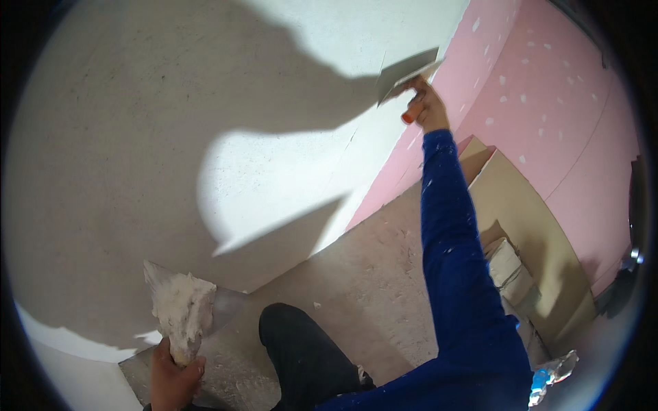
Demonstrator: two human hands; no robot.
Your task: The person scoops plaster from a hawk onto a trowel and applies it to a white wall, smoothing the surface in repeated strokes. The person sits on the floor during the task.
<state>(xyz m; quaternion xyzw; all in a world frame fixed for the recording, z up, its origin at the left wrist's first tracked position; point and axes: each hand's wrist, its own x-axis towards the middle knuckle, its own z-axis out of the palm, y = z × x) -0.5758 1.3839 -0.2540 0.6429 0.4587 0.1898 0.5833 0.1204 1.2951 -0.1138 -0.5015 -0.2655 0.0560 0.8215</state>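
The right hand (425,106) gripped an orange-handled trowel (404,74), its blade pressed to the white wall (137,137) beside the pink boards (548,103). The left hand (175,377), low down, clasped a second trowel (205,308), apparently heaped with plaster (181,308).

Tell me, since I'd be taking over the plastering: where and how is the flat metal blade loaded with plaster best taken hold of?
Grip the plaster-loaded blade at its lower end, where the left hand already wraps it from below. The plaster lump sits on the upper face, so come from underneath and from the person's side, keeping the face up. The right hand is busy with the trowel on the wall.
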